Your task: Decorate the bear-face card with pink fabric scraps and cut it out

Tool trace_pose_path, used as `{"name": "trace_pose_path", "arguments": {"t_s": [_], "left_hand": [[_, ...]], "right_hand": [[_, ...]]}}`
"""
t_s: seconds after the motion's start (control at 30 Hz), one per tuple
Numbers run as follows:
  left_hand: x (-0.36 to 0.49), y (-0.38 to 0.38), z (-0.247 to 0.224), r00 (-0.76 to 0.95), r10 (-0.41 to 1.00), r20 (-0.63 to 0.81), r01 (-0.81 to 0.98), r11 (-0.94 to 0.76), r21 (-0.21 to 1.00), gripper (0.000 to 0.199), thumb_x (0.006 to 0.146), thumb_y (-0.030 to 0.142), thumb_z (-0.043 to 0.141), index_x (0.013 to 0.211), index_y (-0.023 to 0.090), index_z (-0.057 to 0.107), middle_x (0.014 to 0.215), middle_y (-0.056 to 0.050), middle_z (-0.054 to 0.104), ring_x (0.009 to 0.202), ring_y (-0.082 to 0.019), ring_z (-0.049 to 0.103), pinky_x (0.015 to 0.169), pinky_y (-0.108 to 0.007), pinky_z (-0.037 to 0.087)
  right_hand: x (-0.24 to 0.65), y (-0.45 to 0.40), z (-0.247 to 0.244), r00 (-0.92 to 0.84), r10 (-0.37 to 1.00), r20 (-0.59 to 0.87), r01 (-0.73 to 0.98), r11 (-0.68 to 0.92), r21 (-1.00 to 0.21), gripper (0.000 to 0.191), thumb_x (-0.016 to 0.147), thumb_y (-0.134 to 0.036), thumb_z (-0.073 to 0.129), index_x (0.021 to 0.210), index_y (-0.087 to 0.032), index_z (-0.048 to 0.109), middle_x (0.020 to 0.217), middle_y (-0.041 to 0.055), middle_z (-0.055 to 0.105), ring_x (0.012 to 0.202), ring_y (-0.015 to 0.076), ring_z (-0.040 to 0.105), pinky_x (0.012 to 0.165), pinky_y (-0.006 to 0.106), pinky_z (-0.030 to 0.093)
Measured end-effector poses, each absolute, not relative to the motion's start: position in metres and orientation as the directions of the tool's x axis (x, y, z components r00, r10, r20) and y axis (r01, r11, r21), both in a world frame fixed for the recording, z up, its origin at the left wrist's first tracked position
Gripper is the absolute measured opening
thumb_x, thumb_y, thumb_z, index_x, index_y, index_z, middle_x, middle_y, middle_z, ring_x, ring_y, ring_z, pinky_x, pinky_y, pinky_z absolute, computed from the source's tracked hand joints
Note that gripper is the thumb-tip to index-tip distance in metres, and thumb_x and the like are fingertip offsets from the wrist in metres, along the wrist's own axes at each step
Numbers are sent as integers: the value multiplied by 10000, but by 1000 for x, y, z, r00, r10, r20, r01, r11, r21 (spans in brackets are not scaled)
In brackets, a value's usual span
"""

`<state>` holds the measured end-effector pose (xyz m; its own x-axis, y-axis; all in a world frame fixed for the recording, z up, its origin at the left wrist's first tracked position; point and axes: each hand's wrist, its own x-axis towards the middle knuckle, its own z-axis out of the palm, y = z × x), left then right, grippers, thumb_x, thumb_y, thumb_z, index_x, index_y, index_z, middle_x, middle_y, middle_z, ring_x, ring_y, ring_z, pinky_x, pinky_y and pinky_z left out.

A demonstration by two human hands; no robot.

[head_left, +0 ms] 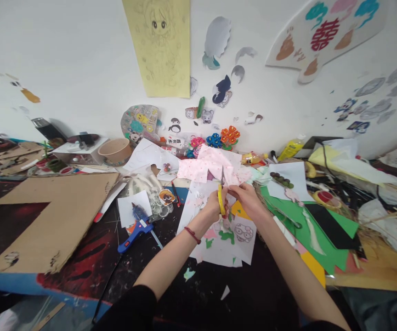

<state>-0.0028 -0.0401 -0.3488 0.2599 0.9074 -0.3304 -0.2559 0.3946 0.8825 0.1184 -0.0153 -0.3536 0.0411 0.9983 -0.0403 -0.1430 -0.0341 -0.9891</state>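
Note:
My left hand [214,205] is closed round the yellow handles of a pair of scissors [220,200]. The metal blades point away from me and reach into a pale pink patterned cloth [198,169]. With fingers pinched together, my right hand [248,198] grips the near edge of this cloth, just right of the blades. Below both hands lie white paper sheets [189,220] with green and pink scraps and a drawn face with glasses [244,232]. How far apart the blades stand is hard to make out.
A blue glue gun [139,230] lies left of my arm, its cable trailing to the table edge. Large cut cardboard [70,197] covers the left side. Green sheets [322,243] and a black phone-like slab [329,226] lie right. Flowers [214,140] and bottles line the wall.

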Motion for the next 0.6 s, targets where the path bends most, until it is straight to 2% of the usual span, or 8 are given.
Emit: {"name": "trace_pose_path", "arguments": {"t_s": [0.27,0.43,0.6], "left_hand": [[-15,-57,-343,333,873,-357,-203,436,877,594,774,798,497,683,217,409,476,67,383,354,-80,351,355,-233,248],[-15,-67,-347,327,858,-396,-191,471,861,627,751,837,465,691,215,417,524,62,402,388,-80,369,382,-240,293],[-13,-56,-345,307,851,-425,-202,495,845,641,741,852,448,723,212,422,532,62,408,393,-79,378,403,-234,283]], "right_hand": [[122,-8,-346,104,994,-19,-289,12,-957,230,658,-296,800,599,-209,595,681,-21,644,773,157,656,903,338,550],[121,-2,-343,120,993,3,-311,41,-949,244,634,-288,815,594,-209,587,688,-16,654,773,166,658,881,349,556],[122,-8,-345,104,995,-6,-304,27,-952,249,633,-263,823,570,-202,590,632,-23,626,716,152,636,817,323,555]]}}
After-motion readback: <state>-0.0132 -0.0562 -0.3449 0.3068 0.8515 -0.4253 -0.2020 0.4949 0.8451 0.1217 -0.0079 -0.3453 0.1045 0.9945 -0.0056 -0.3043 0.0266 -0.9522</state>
